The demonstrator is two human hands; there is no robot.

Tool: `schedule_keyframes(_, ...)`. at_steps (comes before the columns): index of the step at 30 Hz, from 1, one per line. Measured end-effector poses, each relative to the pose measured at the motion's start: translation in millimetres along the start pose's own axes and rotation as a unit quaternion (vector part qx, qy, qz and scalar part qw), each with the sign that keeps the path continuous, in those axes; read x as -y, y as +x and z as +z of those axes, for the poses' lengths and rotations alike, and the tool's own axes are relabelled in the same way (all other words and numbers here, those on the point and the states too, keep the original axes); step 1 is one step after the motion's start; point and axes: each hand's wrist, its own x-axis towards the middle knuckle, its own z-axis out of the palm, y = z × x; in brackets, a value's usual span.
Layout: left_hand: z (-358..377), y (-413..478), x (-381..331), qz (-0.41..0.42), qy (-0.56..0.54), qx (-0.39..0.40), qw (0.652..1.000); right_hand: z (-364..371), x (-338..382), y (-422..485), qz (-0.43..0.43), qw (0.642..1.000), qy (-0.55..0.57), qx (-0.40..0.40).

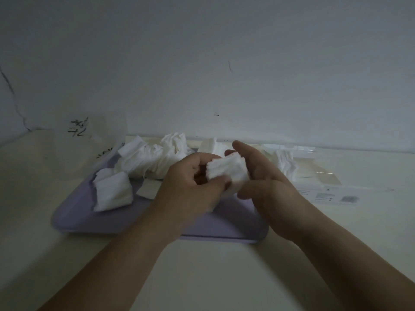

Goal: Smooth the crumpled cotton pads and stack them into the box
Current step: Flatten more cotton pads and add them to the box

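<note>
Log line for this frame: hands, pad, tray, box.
left hand: pinches cotton pad | right hand: holds same pad | pile: crumpled, on purple tray | clear box: right of tray, pads inside

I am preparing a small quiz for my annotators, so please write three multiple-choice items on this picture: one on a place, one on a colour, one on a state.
1. Where does the clear box stand, relative to the tray?
A) on it B) left of it C) right of it

2. What colour is the tray?
A) lavender B) green C) red

3. How is the cotton pad nearest the camera?
A) lying flat on the table B) held by the left hand and right hand C) inside the box

Key: 1 C, the box lies beyond the tray's right edge. 2 A, its bare bottom shows pale purple. 3 B, both hands hold the pad above the tray.
</note>
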Motion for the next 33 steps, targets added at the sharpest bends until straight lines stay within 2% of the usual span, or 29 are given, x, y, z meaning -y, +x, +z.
schedule_keyframes(2, -2, -1, -5, -0.052, -0.065, 0.003, 0.997, -7, 5, -1, -0.008, 1.000, -0.023, 0.004)
schedule_keyframes(5, -4, 0, -9, -0.071, -0.078, 0.029, 0.994, -11, 17, -3, -0.013, 1.000, -0.013, -0.004)
schedule_keyframes(9, 4, 8, -23, -0.056, -0.037, 0.030, 0.997, -19, 30, -6, 0.003, 1.000, 0.000, -0.021)
schedule_keyframes(11, 10, 15, -35, -0.039, -0.024, 0.038, 0.998, -24, 40, -8, 0.009, 0.999, 0.035, -0.007)
schedule_keyframes(13, 18, 24, -47, -0.021, -0.013, 0.051, 0.998, -33, 52, -12, 0.018, 1.000, 0.015, 0.004)
schedule_keyframes(15, 30, 32, -56, -0.012, -0.007, 0.060, 0.998, -43, 59, -13, 0.029, 0.999, -0.007, -0.015)
schedule_keyframes(18, 54, 44, -66, -0.012, -0.003, 0.065, 0.998, -63, 64, -11, 0.031, 0.995, 0.028, -0.087)
schedule_keyframes(21, 72, 48, -70, -0.004, 0.000, 0.022, 1.000, -78, 64, -9, 0.032, 0.987, 0.060, -0.145)
schedule_keyframes(24, 83, 50, -67, 0.012, 0.049, 0.007, 0.999, -87, 61, -8, 0.028, 0.983, 0.074, -0.165)
schedule_keyframes(29, 97, 56, -62, 0.003, 0.049, 0.031, 0.998, -91, 61, -6, 0.019, 0.980, 0.085, -0.176)
schedule_keyframes(31, 99, 59, -57, 0.030, 0.109, 0.058, 0.992, -92, 61, -7, 0.009, 0.976, 0.048, -0.210)
schedule_keyframes(33, 101, 63, -56, 0.075, 0.236, 0.074, 0.966, -93, 62, -8, -0.007, 0.971, -0.004, -0.240)
